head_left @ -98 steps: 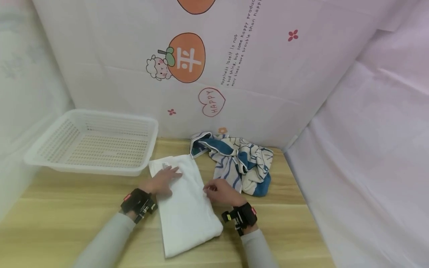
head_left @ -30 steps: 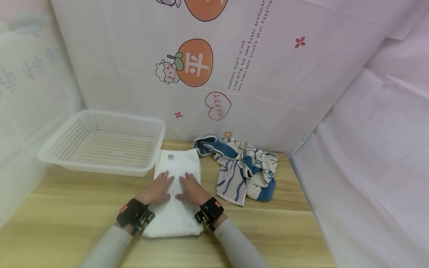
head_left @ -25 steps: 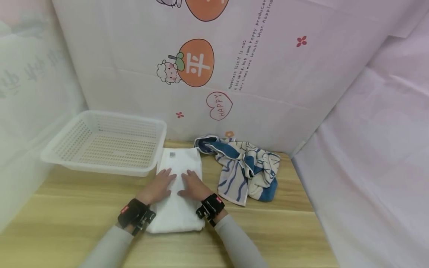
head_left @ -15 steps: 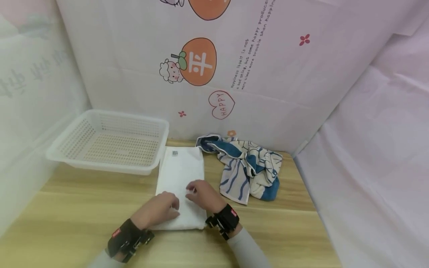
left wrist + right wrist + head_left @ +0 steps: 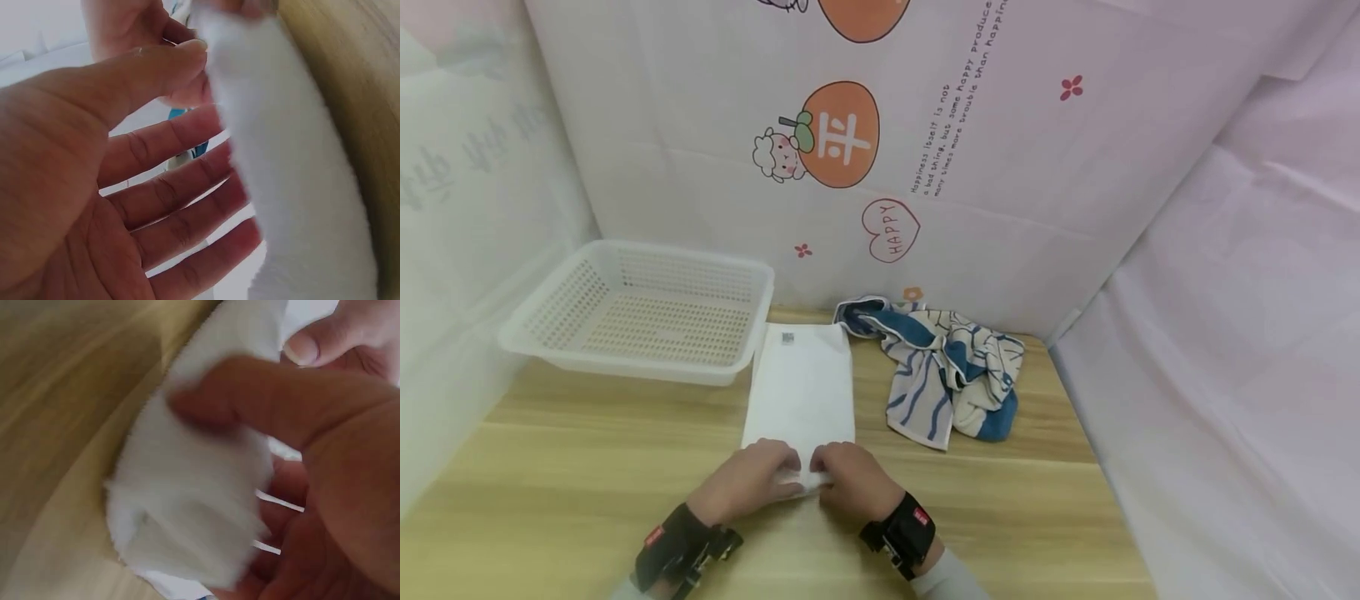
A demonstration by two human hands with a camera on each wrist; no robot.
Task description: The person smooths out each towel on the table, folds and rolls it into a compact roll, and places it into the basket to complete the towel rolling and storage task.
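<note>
A folded white towel [image 5: 801, 379] lies lengthwise on the wooden table, with a small grey printed tag [image 5: 787, 338] near its far left corner. Both hands are at its near end, close together. My left hand [image 5: 751, 479] has curved fingers on top and its thumb by the near edge; in the left wrist view its fingertips [image 5: 247, 234] touch the thick fold [image 5: 294, 150]. My right hand [image 5: 857, 483] holds the same edge, its blurred thumb [image 5: 212, 403] across the towel's end [image 5: 187, 469] and its fingers behind, partly hidden.
At the left stands a white plastic basket [image 5: 748, 321] with perforated walls, close to the towel's far left side. Crumpled striped cloth [image 5: 943, 367] in blue and cream lies at the back right. Printed sheeting [image 5: 1000, 208] hangs behind, and white fabric encloses both sides.
The towel was turned straight and pushed away, beside the basket; it looks narrower than at first. Both hands went from lying flat on it to its near edge, fingers now curved.
</note>
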